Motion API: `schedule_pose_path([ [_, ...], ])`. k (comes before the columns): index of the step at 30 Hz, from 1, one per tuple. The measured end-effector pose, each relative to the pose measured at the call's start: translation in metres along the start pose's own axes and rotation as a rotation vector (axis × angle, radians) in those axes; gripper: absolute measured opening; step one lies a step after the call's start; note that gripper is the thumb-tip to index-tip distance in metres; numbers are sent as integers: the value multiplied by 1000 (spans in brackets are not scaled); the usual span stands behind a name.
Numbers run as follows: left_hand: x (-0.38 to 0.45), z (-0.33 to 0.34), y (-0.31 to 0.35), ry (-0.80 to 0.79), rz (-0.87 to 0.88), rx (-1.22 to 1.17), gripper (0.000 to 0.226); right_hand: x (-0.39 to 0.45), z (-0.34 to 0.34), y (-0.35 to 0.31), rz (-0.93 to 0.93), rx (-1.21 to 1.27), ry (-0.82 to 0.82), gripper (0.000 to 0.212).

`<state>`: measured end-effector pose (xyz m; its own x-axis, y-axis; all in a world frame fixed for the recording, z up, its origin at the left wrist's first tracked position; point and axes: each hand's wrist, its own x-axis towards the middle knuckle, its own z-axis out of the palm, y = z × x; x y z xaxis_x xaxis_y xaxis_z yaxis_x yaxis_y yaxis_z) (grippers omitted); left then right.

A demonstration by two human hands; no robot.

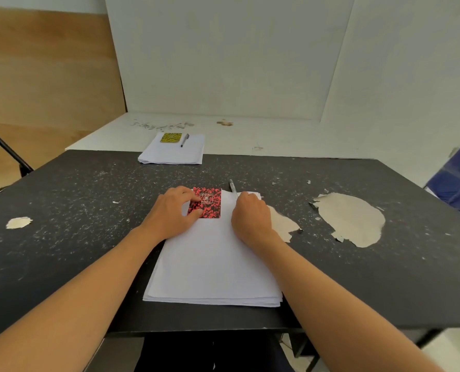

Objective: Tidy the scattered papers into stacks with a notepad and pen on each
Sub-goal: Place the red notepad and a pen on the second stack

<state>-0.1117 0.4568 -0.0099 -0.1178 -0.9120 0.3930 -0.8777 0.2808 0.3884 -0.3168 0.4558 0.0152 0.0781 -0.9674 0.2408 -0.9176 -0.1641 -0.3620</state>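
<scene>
Both hands at the near white paper stack (212, 264)

Left hand (173, 210) pinches the red-and-black patterned notepad (206, 202); right hand (251, 216) curls round the slim pen (232, 187).

Even, soft daylight, faint shadows under the paper stack (212, 264); edges around it bow from wide-angle distortion, beyond it perhaps slightly soft

Black speckled table (89, 237) fills the foreground, surface peeled to beige patches at 3 and 9 o'clock. White table (290, 138) abuts it at 12 o'clock, backed by white wall panels (236, 57). Plywood board (43, 71) at 10 o'clock; black chair (5, 151) at 9; blue fabric (459, 181) at 3.
</scene>
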Motion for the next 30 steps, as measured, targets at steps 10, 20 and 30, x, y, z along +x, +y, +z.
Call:
schedule_pose_path([
  [10, 2, 2, -5, 7, 3, -28, 35, 7, -3, 0, 2, 38, 50, 10],
  [20, -25, -19, 3, 227, -442, -223, 27, -41, -11, -1, -119, -41, 40, 29],
  [30, -77, -29, 66, 291, -629, -925, 25, -103, -46, 21, 299, 769, -126, 59],
])
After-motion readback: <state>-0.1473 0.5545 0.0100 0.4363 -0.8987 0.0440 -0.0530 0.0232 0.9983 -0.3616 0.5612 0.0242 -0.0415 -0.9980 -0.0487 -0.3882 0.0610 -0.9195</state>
